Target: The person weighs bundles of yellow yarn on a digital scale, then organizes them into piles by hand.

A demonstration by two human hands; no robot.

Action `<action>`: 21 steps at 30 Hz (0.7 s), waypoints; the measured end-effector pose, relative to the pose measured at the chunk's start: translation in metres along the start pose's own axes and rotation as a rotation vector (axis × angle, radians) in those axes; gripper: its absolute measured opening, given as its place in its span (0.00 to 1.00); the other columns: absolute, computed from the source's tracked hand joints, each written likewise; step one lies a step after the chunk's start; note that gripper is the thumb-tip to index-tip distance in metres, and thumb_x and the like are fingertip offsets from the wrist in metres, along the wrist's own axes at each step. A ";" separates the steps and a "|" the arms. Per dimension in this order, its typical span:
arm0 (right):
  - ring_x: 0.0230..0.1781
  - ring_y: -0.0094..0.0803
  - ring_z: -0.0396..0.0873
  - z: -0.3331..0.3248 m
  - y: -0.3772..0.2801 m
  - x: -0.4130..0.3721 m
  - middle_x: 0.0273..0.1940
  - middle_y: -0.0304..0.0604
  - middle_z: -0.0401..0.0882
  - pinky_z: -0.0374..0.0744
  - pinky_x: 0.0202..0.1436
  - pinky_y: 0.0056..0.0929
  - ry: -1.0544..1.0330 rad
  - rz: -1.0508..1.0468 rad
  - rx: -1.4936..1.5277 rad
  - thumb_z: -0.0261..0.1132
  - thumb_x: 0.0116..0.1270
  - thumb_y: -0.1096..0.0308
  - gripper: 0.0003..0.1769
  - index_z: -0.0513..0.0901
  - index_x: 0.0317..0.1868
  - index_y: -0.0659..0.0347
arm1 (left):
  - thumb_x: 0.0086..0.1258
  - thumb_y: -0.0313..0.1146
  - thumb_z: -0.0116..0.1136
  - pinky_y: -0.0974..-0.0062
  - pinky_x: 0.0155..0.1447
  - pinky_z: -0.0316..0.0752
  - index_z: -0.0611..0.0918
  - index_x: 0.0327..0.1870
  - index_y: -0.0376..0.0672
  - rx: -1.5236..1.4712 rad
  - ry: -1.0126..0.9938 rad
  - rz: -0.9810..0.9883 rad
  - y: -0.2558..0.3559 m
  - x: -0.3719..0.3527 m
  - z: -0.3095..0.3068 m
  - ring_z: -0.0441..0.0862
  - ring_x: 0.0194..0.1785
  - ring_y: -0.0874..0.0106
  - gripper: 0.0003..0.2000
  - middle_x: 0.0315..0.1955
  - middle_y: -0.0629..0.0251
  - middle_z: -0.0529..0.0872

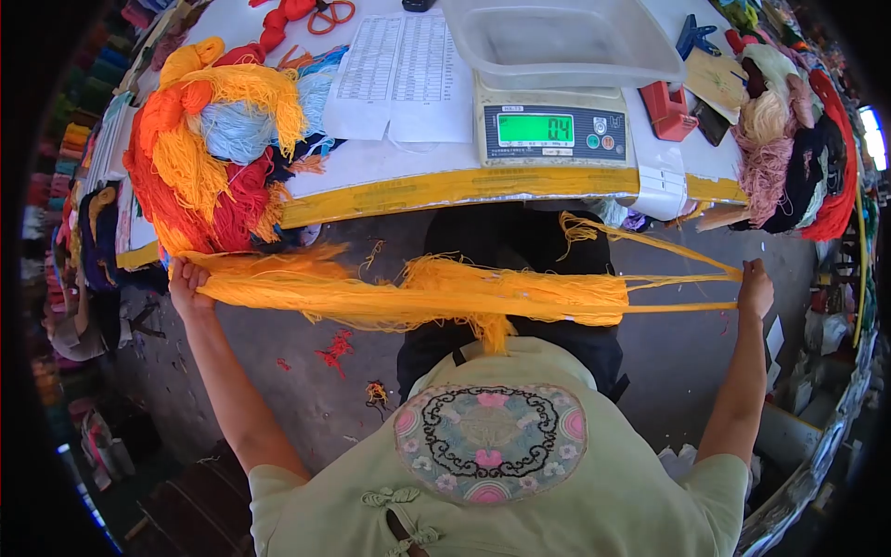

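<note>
Head: two hands [188, 283] [756, 288] stretch one skein [418, 295].

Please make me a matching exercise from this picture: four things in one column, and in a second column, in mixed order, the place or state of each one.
Things
1. yellow yarn skein
2. plastic tub
3. scale display
4. printed sheet

Places or states
A. lies flat on the table, left of the scale
B. glows green
C. stretched between the left hand and the right hand
D. stands on top of the scale

Pairs: 1-C, 2-D, 3-B, 4-A.
</note>
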State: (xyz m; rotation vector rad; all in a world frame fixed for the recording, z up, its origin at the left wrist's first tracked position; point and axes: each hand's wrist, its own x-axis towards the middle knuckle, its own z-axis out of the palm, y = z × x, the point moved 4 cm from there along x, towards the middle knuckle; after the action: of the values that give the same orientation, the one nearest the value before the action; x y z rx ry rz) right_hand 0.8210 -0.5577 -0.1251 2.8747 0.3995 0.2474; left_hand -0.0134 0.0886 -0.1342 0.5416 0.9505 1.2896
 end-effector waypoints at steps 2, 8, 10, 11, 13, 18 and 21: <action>0.40 0.55 0.85 -0.011 -0.003 -0.003 0.38 0.53 0.86 0.81 0.42 0.50 0.001 0.023 0.030 0.58 0.73 0.49 0.15 0.80 0.46 0.50 | 0.81 0.39 0.47 0.83 0.20 0.52 0.76 0.35 0.42 0.016 0.142 0.091 -0.015 -0.014 0.011 0.55 0.15 0.84 0.13 0.16 0.79 0.62; 0.38 0.50 0.86 -0.045 -0.091 -0.083 0.38 0.50 0.87 0.82 0.41 0.41 -0.198 -0.282 0.623 0.62 0.72 0.58 0.13 0.85 0.47 0.57 | 0.80 0.40 0.51 0.87 0.19 0.52 0.72 0.63 0.33 -0.126 -0.333 -0.256 -0.102 -0.157 0.107 0.57 0.14 0.90 0.21 0.15 0.84 0.61; 0.36 0.45 0.86 -0.076 -0.168 -0.136 0.37 0.49 0.87 0.82 0.40 0.36 -0.429 -0.511 0.880 0.64 0.70 0.69 0.10 0.86 0.46 0.63 | 0.76 0.41 0.56 0.86 0.18 0.49 0.73 0.64 0.37 0.101 -0.479 -0.362 -0.162 -0.196 0.127 0.56 0.13 0.90 0.22 0.13 0.86 0.59; 0.35 0.44 0.86 -0.076 -0.195 -0.160 0.36 0.48 0.87 0.82 0.40 0.36 -0.410 -0.824 0.694 0.64 0.68 0.69 0.08 0.86 0.45 0.60 | 0.74 0.39 0.58 0.84 0.18 0.48 0.77 0.58 0.39 0.280 -0.462 -0.446 -0.188 -0.218 0.148 0.56 0.13 0.89 0.17 0.13 0.84 0.61; 0.34 0.44 0.85 -0.081 -0.252 -0.201 0.35 0.47 0.87 0.81 0.37 0.38 -0.418 -1.037 0.756 0.68 0.65 0.63 0.10 0.86 0.43 0.57 | 0.70 0.35 0.64 0.85 0.19 0.58 0.84 0.43 0.40 0.587 -0.621 -0.468 -0.229 -0.244 0.186 0.64 0.16 0.87 0.08 0.20 0.78 0.75; 0.31 0.42 0.84 -0.065 -0.305 -0.236 0.31 0.44 0.85 0.79 0.32 0.40 -0.376 -1.239 0.617 0.68 0.64 0.58 0.11 0.83 0.38 0.56 | 0.66 0.34 0.69 0.80 0.29 0.72 0.85 0.47 0.41 0.910 -0.880 -0.509 -0.297 -0.264 0.215 0.77 0.27 0.80 0.12 0.32 0.71 0.85; 0.26 0.41 0.82 -0.093 -0.301 -0.229 0.27 0.42 0.81 0.77 0.27 0.39 -0.230 -1.247 0.718 0.68 0.63 0.59 0.11 0.77 0.32 0.56 | 0.63 0.36 0.71 0.71 0.48 0.77 0.82 0.54 0.40 1.170 -0.995 -0.123 -0.314 -0.263 0.204 0.82 0.44 0.69 0.19 0.45 0.63 0.85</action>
State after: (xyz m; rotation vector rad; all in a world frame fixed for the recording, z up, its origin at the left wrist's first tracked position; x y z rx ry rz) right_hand 0.5112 -0.3229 -0.1411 2.4832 2.3968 -0.5309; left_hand 0.3319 -0.2043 -0.2014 1.7744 0.7477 0.0999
